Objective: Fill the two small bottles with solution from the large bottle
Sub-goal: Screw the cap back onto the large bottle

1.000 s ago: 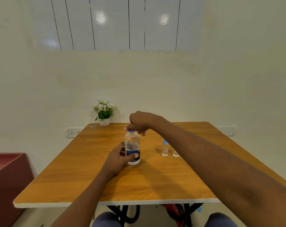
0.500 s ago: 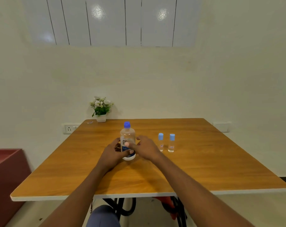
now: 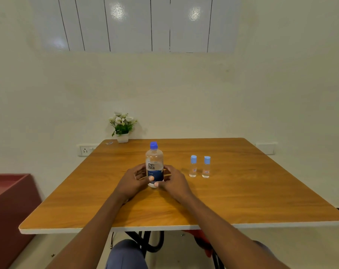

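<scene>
Table (image 3: 242, 191): L grip (image 3: 132, 181), R grip (image 3: 174, 182) clasp lg bottle (image 3: 154, 162).

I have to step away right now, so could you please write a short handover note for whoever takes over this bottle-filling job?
Left hand: grips the large bottle low on its left side.
Right hand: grips it low on its right side.
The large bottle stands upright on the table, blue cap on.
First small bottle and second small bottle: upright, side by side to its right, clear of it, both capped; fill level unreadable.
Done: nothing visibly. Left: uncap, fill both.
</scene>
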